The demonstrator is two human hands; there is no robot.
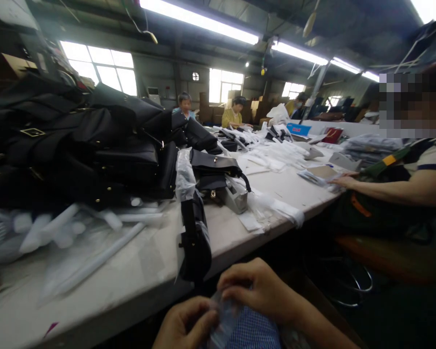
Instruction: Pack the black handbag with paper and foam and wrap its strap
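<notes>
At the bottom of the view, off the table's front edge, my left hand (191, 322) and my right hand (256, 291) pinch a clear plastic bag (223, 320) between thumbs and fingers. The bag looks thin and crumpled; what it holds, if anything, I cannot make out. Just beyond my hands, a black leather strap piece (195, 242) with clear film on it lies over the table's near edge. Behind it sits a black leather bag (214, 165) with a metal clasp, beside a grey tape dispenser (236, 196).
Black leather bags (80, 140) are heaped on the left of the white table (131, 276). White foam tubes (105, 257) lie in front of them. At right, a co-worker's hands (343, 180) rest near flat packets. A stool (388, 259) stands below. Other people work farther back.
</notes>
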